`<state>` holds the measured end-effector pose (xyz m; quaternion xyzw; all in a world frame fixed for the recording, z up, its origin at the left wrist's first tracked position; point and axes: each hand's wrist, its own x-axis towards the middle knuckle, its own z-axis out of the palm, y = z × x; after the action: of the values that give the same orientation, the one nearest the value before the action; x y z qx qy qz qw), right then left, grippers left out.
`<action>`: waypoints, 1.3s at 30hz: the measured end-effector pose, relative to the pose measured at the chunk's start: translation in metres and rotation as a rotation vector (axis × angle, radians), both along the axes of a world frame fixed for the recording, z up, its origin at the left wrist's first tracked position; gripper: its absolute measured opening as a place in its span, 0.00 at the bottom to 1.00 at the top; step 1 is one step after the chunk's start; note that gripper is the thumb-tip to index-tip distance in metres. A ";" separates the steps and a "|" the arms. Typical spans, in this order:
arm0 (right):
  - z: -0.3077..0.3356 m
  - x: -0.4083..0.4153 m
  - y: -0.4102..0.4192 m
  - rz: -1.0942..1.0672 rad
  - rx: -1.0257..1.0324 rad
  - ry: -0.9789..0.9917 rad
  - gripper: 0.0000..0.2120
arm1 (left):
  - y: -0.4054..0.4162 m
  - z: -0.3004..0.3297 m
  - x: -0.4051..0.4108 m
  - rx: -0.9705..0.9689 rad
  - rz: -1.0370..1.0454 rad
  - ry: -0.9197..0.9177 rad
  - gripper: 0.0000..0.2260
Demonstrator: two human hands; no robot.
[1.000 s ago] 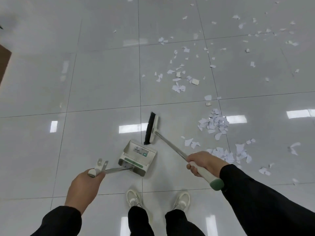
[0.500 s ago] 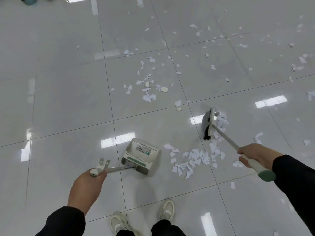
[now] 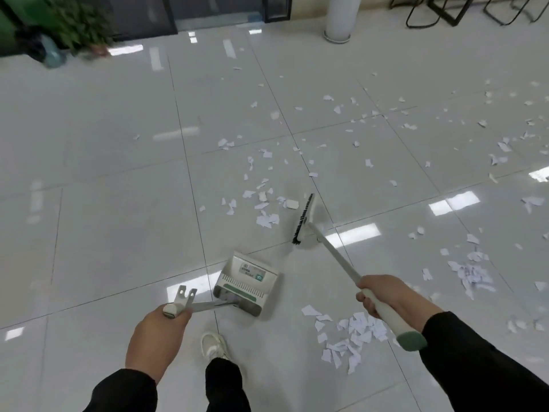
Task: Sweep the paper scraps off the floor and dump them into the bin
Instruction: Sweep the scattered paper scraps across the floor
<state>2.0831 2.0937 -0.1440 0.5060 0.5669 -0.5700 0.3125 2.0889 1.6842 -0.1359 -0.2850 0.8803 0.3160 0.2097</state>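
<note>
Right hand (image 3: 386, 295) is wrapped around the white, green-capped handle of the black-bristled broom (image 3: 303, 221), whose head sits on the glossy white tiled floor (image 3: 104, 173) right of centre. Left hand (image 3: 157, 337) is closed on the metal handle of the white and green plastic dustpan (image 3: 248, 281), resting near the feet. White torn paper scraps (image 3: 350, 334) lie heaped near right, with more scattered far and right. No bin identifiable. Risk: a brisk stroke on slick tile would likely scatter light scraps past the dustpan mouth.

Left hand (image 3: 157, 337) and right hand (image 3: 386, 295) outstretched, fingers (image 3: 367, 303) curled closed.
</note>
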 end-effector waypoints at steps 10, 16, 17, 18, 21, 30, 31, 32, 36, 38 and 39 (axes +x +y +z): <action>-0.020 -0.189 -0.247 0.000 -0.256 -0.001 0.04 | -0.140 0.004 -0.134 -0.024 0.026 -0.073 0.13; -0.051 -0.291 -0.331 0.097 -0.380 -0.037 0.03 | -0.196 -0.003 -0.201 -0.097 0.012 -0.113 0.12; -0.062 -0.309 -0.333 0.110 -0.385 -0.061 0.03 | -0.199 -0.008 -0.219 -0.122 -0.013 -0.121 0.12; -0.071 -0.324 -0.333 0.130 -0.380 -0.083 0.03 | -0.202 -0.010 -0.235 -0.138 -0.023 -0.133 0.12; -0.083 -0.347 -0.294 0.096 -0.350 -0.133 0.03 | -0.193 -0.014 -0.277 -0.149 -0.049 -0.144 0.13; -0.048 -0.299 -0.048 -0.188 -0.118 -0.191 0.05 | -0.087 -0.023 -0.426 -0.138 -0.263 -0.182 0.13; -0.048 -0.298 -0.042 -0.187 -0.089 -0.207 0.06 | -0.090 -0.019 -0.434 -0.138 -0.263 -0.169 0.13; -0.043 -0.292 -0.023 -0.201 -0.022 -0.224 0.07 | -0.074 -0.019 -0.450 -0.133 -0.305 -0.162 0.13; -0.028 -0.299 0.010 -0.210 0.165 -0.224 0.04 | -0.041 -0.022 -0.494 -0.141 -0.420 -0.144 0.15; -0.017 -0.310 0.013 -0.251 0.204 -0.214 0.05 | -0.037 -0.019 -0.509 -0.139 -0.436 -0.125 0.14; -0.011 -0.317 0.014 -0.281 0.217 -0.207 0.06 | -0.036 -0.021 -0.520 -0.138 -0.469 -0.122 0.14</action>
<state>1.7666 2.1075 -0.1551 0.6667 0.5136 -0.4888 0.2299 1.5684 1.6484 -0.1570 -0.1051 0.9276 0.1799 0.3100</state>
